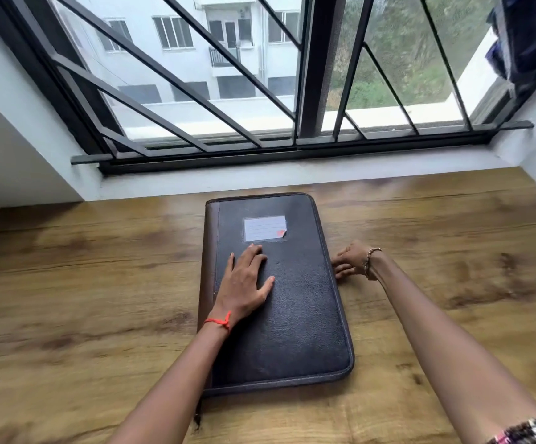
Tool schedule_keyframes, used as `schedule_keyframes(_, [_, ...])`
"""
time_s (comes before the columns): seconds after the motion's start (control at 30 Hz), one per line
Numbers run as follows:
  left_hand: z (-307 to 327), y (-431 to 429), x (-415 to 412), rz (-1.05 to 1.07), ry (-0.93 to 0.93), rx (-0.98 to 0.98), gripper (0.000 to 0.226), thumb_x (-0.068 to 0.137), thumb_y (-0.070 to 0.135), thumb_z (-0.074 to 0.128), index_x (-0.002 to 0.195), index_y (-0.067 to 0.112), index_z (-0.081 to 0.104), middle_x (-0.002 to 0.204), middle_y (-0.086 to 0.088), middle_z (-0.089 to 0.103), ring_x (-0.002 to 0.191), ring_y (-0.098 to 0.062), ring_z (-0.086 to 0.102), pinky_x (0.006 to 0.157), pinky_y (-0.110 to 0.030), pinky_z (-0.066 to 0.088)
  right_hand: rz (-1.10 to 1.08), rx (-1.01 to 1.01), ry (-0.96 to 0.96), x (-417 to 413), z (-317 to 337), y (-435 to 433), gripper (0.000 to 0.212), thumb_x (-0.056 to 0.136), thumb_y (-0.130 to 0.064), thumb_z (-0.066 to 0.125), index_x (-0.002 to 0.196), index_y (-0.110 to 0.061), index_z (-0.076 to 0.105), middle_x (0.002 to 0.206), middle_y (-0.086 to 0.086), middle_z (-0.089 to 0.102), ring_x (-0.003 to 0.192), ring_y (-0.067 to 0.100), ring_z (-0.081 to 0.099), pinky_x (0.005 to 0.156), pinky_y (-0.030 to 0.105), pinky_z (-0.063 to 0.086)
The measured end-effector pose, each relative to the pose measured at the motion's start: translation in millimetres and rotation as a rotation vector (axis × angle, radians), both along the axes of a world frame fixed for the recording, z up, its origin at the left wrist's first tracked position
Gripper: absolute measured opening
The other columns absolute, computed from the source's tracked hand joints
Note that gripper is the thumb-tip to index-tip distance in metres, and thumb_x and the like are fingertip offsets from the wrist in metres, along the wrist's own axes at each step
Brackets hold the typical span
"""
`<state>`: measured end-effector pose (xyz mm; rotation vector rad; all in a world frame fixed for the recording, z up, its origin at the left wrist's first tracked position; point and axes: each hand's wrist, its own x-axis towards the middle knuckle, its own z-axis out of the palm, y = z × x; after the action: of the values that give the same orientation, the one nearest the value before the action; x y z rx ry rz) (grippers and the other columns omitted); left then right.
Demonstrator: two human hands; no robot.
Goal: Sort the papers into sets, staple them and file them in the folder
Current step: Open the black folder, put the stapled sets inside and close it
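Note:
A dark leather zip folder (295,315) lies shut on the wooden table (84,283), with a brown spine on its left and a white label (265,228) near its top. My left hand (244,280) rests flat on the cover, fingers spread, a red thread on the wrist. My right hand (351,259) sits at the folder's right edge, fingers curled against the zip side; whether it pinches anything is hidden. No papers or stapler show.
A barred window (260,75) with a white sill (292,177) runs behind the table. White walls close in on the left and right. Dark cloth (529,36) hangs at the top right.

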<state>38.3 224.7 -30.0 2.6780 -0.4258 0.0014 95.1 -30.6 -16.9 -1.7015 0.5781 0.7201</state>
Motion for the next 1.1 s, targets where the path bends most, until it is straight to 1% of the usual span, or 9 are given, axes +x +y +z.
schedule_keyframes(0.07, [0,-1,5,-0.005,-0.002,-0.011,0.053,0.086,0.043,0.048,0.131,0.015,0.046,0.148,0.001,0.032,0.14,-0.011,0.023,0.116,-0.041,0.004,-0.009,0.012,-0.01,7,-1,1,0.021,0.086,0.009,0.054,0.071,-0.003,0.048,0.036,0.005,0.055,0.029,0.011,0.053,0.033,0.022,0.047])
schedule_keyframes(0.13, [1,-2,9,-0.016,-0.009,-0.016,0.05,0.088,0.038,0.053,0.131,0.015,0.046,0.148,0.001,0.033,0.14,-0.011,0.024,0.116,-0.04,0.004,-0.002,0.023,-0.015,13,-1,2,0.027,0.087,0.009,0.052,0.064,-0.004,0.046,0.035,0.003,0.053,0.028,0.009,0.05,0.033,0.02,0.047])
schedule_keyframes(0.23, [2,-2,16,-0.032,-0.008,-0.006,0.05,0.089,0.039,0.053,0.133,0.016,0.045,0.148,0.003,0.032,0.14,-0.009,0.023,0.116,-0.039,0.002,0.03,0.039,-0.007,21,0,1,0.028,0.088,0.009,0.049,0.063,-0.002,0.048,0.037,0.003,0.056,0.031,0.009,0.054,0.036,0.018,0.047])
schedule_keyframes(0.4, [2,-4,29,-0.058,-0.005,0.029,0.069,0.079,0.057,0.028,0.133,0.018,0.044,0.148,0.005,0.032,0.139,-0.008,0.024,0.116,-0.041,0.002,0.06,0.051,0.008,37,-1,-3,0.024,0.087,0.012,0.049,0.065,0.003,0.051,0.043,0.006,0.061,0.036,0.013,0.059,0.038,0.018,0.049])
schedule_keyframes(0.63, [-1,-4,45,-0.099,-0.017,0.015,0.075,0.075,0.059,0.022,0.132,0.017,0.045,0.149,0.001,0.033,0.141,-0.011,0.024,0.116,-0.034,0.003,0.066,0.059,-0.034,60,-6,-4,0.021,0.086,0.014,0.05,0.067,0.005,0.054,0.046,0.005,0.063,0.038,0.011,0.06,0.039,0.018,0.049])
schedule_keyframes(0.77, [0,-5,53,-0.093,-0.041,0.022,0.072,0.077,0.059,0.024,0.132,0.018,0.045,0.149,0.001,0.034,0.14,-0.012,0.025,0.115,-0.035,0.001,0.064,0.062,-0.061,73,-6,-5,0.012,0.084,0.014,0.052,0.075,0.009,0.058,0.05,0.006,0.066,0.041,0.012,0.062,0.041,0.018,0.051])
schedule_keyframes(0.9, [0,-6,59,-0.088,-0.027,0.058,0.074,0.076,0.062,0.021,0.134,0.021,0.041,0.153,0.005,0.026,0.143,-0.009,0.016,0.113,-0.034,-0.007,0.04,0.091,-0.116,84,-3,-4,0.012,0.083,0.013,0.053,0.076,0.006,0.061,0.053,0.004,0.067,0.041,0.011,0.062,0.043,0.016,0.052])
schedule_keyframes(1.03, [-3,-7,62,-0.067,-0.022,0.077,0.076,0.075,0.065,0.021,0.136,0.023,0.039,0.155,0.005,0.021,0.144,-0.01,0.011,0.114,-0.038,-0.007,0.052,0.102,-0.118,97,1,-2,0.016,0.084,0.013,0.052,0.077,0.003,0.062,0.053,0.002,0.068,0.044,0.009,0.063,0.044,0.015,0.051])
schedule_keyframes(1.1, [-5,-7,62,-0.061,-0.027,0.084,0.075,0.076,0.065,0.022,0.137,0.024,0.038,0.155,0.005,0.019,0.144,-0.01,0.01,0.115,-0.038,-0.007,0.092,0.086,-0.121,105,2,-2,0.016,0.085,0.013,0.051,0.084,0.003,0.064,0.055,0.0,0.069,0.046,0.008,0.064,0.045,0.015,0.051])
